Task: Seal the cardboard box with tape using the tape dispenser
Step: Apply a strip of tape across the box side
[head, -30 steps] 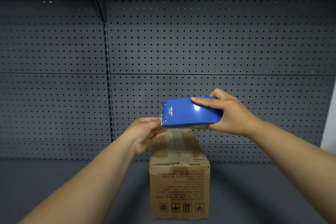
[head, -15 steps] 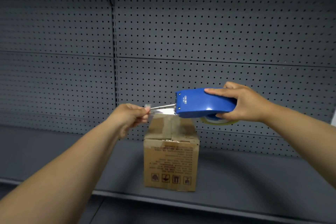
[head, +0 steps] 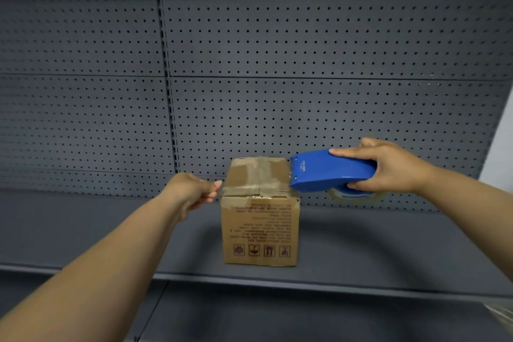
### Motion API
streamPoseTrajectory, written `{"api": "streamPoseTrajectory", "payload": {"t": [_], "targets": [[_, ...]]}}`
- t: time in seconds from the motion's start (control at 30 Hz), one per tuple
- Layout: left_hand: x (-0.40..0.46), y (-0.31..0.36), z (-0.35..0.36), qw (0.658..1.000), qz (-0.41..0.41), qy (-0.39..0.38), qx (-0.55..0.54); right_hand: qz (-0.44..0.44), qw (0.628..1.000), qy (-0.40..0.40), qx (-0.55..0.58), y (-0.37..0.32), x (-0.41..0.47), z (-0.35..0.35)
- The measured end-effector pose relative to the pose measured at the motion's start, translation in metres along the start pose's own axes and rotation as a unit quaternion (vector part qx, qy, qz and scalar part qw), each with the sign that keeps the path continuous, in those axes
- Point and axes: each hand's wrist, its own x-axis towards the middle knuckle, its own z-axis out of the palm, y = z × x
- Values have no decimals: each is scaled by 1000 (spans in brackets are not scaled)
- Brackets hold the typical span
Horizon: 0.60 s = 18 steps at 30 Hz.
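R hand (head: 388, 166) wraps the blue tape dispenser (head: 330, 171), thumb under, fingers over top; its nose sits at the cardboard box (head: 259, 219) top's right edge. L hand (head: 194, 189) closed in a pinch at box's upper left corner; can't tell if tape's in it. Box stands on grey shelf (head: 388, 244), pegboard (head: 305, 50) behind.

The scene is dim and evenly lit, seemingly from above. A soft shadow pools on the shelf (head: 388, 247) around the cardboard box (head: 259, 228). The blue tape dispenser (head: 330, 171) shows a faint sheen. Wide-angle distortion bends the pegboard (head: 305, 36) lines toward the edges. The near forearms and far corners look slightly soft.
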Motion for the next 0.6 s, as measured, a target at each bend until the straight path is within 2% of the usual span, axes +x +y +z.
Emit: {"api": "streamPoseTrajectory", "payload": {"t": [0.23,0.6], "targets": [[8,-8,3,1000,-25,-13,9,4,1000,-10,-3,1,0,8],[17,-16,7,991,-121,-54,-21,13,999,-38,-10,11,8,16]]}}
